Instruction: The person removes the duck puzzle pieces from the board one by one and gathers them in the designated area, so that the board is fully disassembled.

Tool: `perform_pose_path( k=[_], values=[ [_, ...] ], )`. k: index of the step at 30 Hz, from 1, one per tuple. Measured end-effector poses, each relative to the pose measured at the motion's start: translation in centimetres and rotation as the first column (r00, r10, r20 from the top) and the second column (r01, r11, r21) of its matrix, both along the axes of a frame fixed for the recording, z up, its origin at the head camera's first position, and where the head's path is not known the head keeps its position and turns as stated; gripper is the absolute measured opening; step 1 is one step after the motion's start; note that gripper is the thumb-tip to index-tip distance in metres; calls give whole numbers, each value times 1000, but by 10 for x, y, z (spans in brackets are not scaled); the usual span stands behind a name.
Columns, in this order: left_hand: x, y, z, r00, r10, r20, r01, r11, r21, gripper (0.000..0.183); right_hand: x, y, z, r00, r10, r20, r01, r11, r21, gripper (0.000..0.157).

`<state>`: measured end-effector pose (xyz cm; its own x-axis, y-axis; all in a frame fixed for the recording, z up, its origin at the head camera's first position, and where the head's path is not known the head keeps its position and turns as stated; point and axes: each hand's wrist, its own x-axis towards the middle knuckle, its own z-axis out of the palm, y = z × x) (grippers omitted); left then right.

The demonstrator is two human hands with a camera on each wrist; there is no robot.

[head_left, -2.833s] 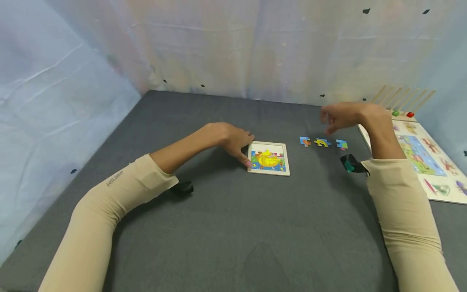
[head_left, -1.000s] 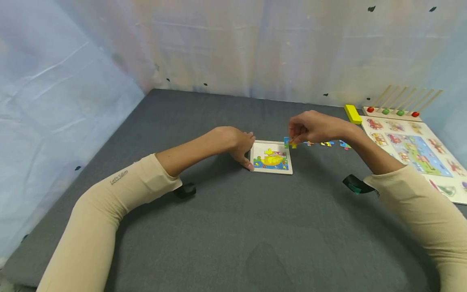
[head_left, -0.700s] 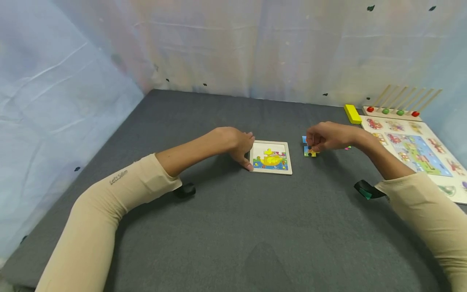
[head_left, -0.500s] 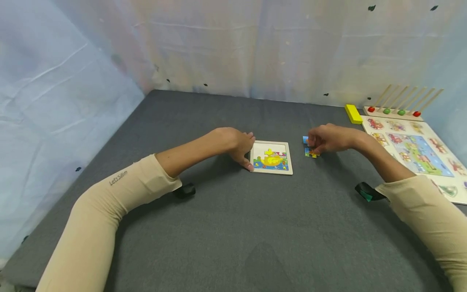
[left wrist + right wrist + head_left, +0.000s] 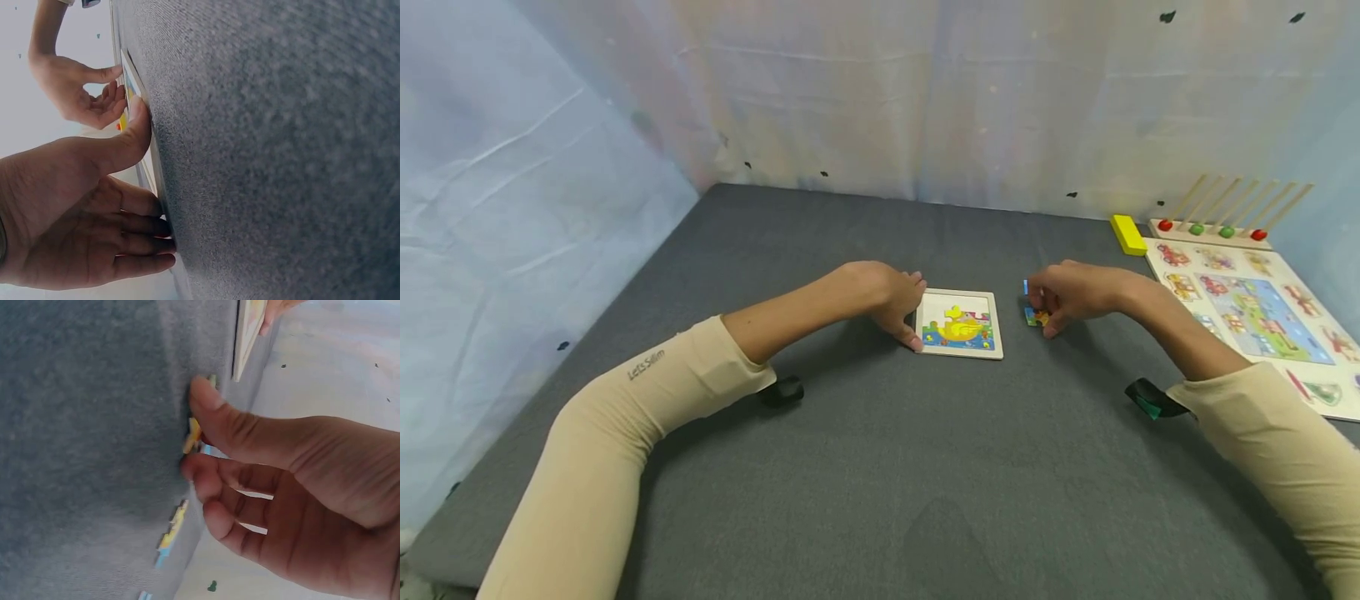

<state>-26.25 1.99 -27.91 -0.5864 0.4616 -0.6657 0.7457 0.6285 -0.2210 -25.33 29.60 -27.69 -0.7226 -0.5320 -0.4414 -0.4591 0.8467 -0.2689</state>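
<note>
My left hand (image 5: 891, 300) lies along the left side of a wooden jigsaw tray (image 5: 958, 292), thumb at the front corner. Its fingers look straight in the left wrist view, the thumb (image 5: 139, 122) against the tray's edge. Inside the tray, a duck picture fills the lower part and bare white backing shows above. To the right, my right hand (image 5: 1078, 287) pinches a blue-green and yellow puzzle piece (image 5: 1032, 317) low at the tabletop. In the right wrist view that piece (image 5: 192, 436) shows between thumb and index finger. Another blue piece (image 5: 1026, 287) is partly hidden behind the fingers.
Beyond the right fingers, a yellow and blue puzzle piece (image 5: 172, 530) lies on the dark grey tabletop (image 5: 850, 467). At the right stand a picture board (image 5: 1292, 358), a yellow block (image 5: 1127, 234) and a rack with upright sticks and beads (image 5: 1210, 232). Hanging sheets enclose the table.
One piece has come out of the tray's upper left. The right hand has carried it rightward from the tray's corner down beside the loose pieces. The left hand stays at the tray.
</note>
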Motion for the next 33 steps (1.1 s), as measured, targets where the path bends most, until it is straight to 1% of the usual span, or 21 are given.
perform_pose_path(
  k=[4,6,10,12,15,17,19,22,26,28,33],
  values=[
    [1,2,1,1000,3,-5,-3,1000,-11,113,1,-1,5,1000,12,-16,-11,1000,27,34],
    [1,2,2,1000,5,-6,-5,1000,-18,113,3,-6,9,999,28,-38,-27,999,21,34],
    [1,3,2,1000,11,-3,-11,999,-31,113,9,-25,17,994,79,-82,-82,996,-39,32],
    [1,3,2,1000,9,-2,-9,999,-36,112,10,-38,18,989,105,-99,-112,992,-66,32],
    [1,3,2,1000,5,-9,-5,999,-35,112,10,-55,15,985,138,-106,-148,984,-95,35],
    [1,3,1,1000,1,-17,-1,999,-33,112,9,-66,10,983,149,-105,-159,983,-94,39],
    [2,3,1,1000,-1,-23,1,1000,-27,112,9,-76,4,981,163,-102,-172,982,-84,43],
    [2,2,1,1000,1,-24,-1,1000,-11,112,9,-87,-3,979,170,-111,-174,984,-34,46],
    [2,2,1,1000,9,-19,-9,1000,4,112,8,-95,-7,978,166,-130,-167,986,-1,42],
    [2,2,1,1000,14,-23,-14,1000,5,113,6,-97,-8,980,152,-128,-156,988,-14,41],
    [2,1,1,1000,17,-25,-17,1000,-9,113,-3,-97,-11,987,132,-93,-139,988,-64,38]
  ],
)
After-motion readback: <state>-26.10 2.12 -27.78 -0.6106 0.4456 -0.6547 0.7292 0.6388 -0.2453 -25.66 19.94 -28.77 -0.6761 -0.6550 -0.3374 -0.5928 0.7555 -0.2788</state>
